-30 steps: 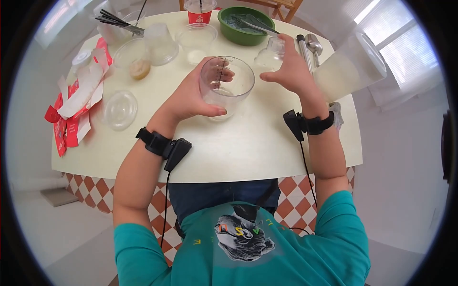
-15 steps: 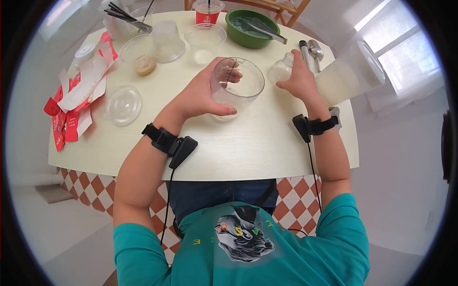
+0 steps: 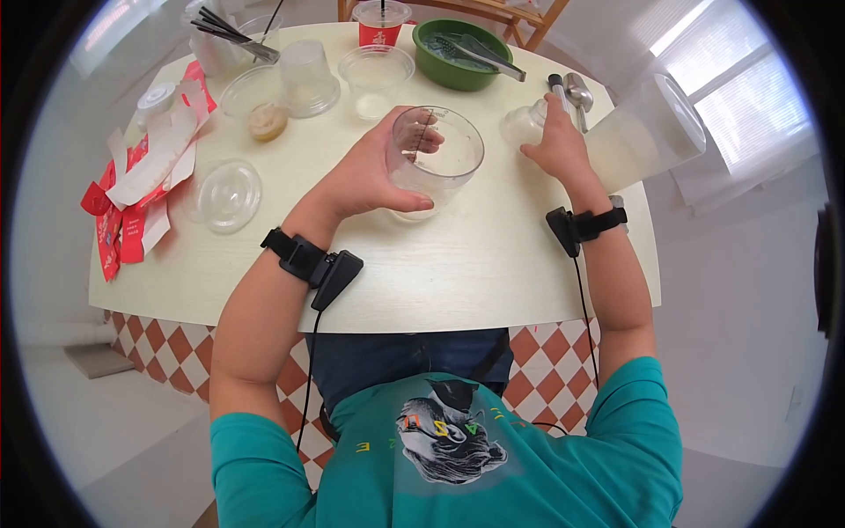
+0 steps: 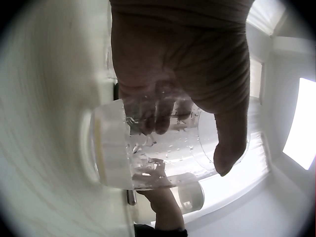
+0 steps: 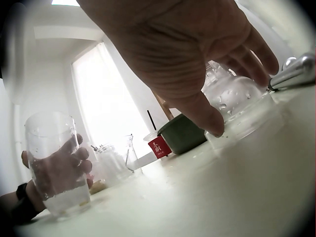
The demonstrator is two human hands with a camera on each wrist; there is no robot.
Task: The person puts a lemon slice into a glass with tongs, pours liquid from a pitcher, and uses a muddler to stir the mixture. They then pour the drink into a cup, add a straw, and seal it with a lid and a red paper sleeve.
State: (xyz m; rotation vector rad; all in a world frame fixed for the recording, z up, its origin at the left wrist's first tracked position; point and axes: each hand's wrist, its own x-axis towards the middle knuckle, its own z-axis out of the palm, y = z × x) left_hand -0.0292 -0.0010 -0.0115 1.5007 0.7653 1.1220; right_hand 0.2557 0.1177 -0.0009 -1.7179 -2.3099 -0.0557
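1. Left fingers (image 4: 231,148) are wrapped round the side of a clear measuring cup (image 3: 447,169), its long axis rising about upright from the worktop (image 3: 475,277).
2. Right fingers (image 5: 262,52) are spread well apart from their thumb about a clear domed piece (image 5: 234,96); whether they press on it, I can't make out.
3. That domed piece sits right beside the right hand; the cup lies well to its left, nearer the person.
4. Farther off stand a green bowl (image 3: 458,81) and, rightward, a tall translucent jug (image 3: 647,132).
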